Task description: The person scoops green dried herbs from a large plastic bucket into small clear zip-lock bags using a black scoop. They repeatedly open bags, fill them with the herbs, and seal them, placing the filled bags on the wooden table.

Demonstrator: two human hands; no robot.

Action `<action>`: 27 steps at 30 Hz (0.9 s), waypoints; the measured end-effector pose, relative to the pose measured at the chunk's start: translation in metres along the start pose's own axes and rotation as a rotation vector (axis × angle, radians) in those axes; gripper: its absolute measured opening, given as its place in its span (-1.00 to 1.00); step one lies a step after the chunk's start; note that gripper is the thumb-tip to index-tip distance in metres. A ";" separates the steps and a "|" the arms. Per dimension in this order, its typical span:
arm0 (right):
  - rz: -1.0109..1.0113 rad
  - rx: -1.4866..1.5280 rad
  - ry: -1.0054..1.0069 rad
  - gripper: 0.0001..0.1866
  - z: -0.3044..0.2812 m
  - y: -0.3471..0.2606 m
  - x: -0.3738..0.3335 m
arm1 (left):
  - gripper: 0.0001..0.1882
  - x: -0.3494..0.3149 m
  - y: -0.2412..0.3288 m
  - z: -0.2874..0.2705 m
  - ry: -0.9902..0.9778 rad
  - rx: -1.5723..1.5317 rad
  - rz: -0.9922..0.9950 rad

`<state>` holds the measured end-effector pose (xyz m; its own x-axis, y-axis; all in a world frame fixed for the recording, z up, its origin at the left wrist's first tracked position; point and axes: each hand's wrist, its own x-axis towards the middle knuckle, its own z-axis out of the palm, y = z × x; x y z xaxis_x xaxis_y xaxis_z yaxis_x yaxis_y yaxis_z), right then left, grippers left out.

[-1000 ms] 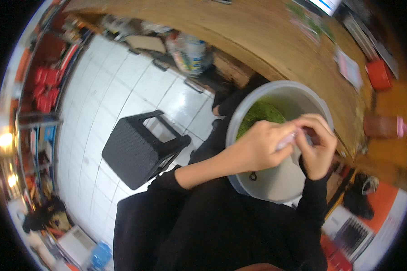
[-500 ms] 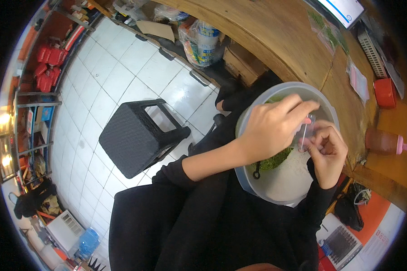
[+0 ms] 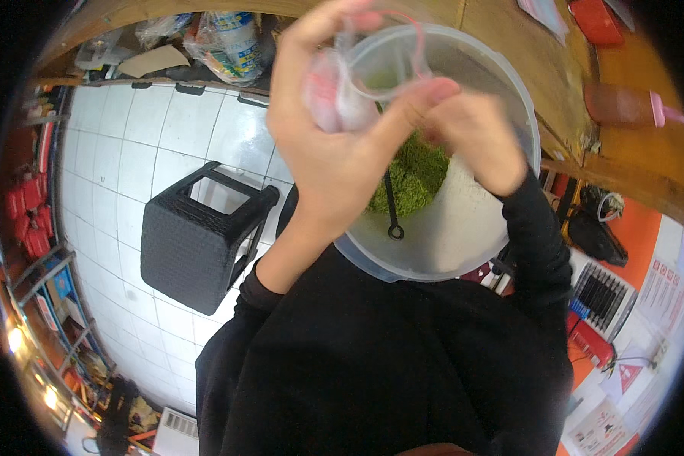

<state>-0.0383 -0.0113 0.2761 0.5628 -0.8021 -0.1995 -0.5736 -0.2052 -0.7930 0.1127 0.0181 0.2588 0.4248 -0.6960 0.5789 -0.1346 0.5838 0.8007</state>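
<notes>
Raised over a round translucent plastic tub (image 3: 533, 125), my left hand (image 3: 330, 163) is closed around clear plastic bags with a red-pink strip (image 3: 328, 91). One bag's mouth is spread into a loop between its thumb and fingers. Beside that thumb is my right hand (image 3: 482, 140), curled and smeared by motion. Its fingertips are hidden, so whether it grips the bag does not show. Inside the tub lie a bright green, finely shredded mass (image 3: 418, 178) and a pale surface, perhaps powder (image 3: 471, 205). A thin black handle with a ring end (image 3: 392, 209) leans out of the green mass.
A black plastic stool (image 3: 190, 243) stands on white floor tiles (image 3: 102, 197) to the left. Beyond the tub runs a wooden counter (image 3: 558, 114) with a red box (image 3: 594, 21) and a pink-lidded bottle (image 3: 622, 105). Wrapped goods (image 3: 232, 49) fill a shelf at the far left.
My view has shifted, so the tub appears higher. My hands have moved from close together over the tub to its far left side, and the bag's mouth now shows widened.
</notes>
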 end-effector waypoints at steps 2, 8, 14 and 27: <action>-0.025 -0.312 -0.433 -0.53 0.039 0.044 -0.001 | -0.17 0.000 0.004 0.009 0.108 -0.242 -0.198; 0.044 -0.833 -0.566 -0.76 0.055 0.075 -0.005 | -0.35 -0.009 -0.014 -0.007 0.005 -0.427 -0.228; -0.350 -1.020 -0.210 -0.75 0.037 0.052 0.006 | -0.24 -0.005 -0.012 -0.012 -0.087 -0.432 -0.237; -0.104 -0.052 -0.265 -0.84 0.015 0.026 -0.064 | -0.09 -0.003 -0.022 -0.010 -0.158 -0.204 -0.071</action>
<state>-0.0796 0.0432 0.2597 0.7522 -0.6023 -0.2673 -0.5304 -0.3128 -0.7879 0.1228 0.0116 0.2377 0.2800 -0.7852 0.5523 0.0801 0.5924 0.8016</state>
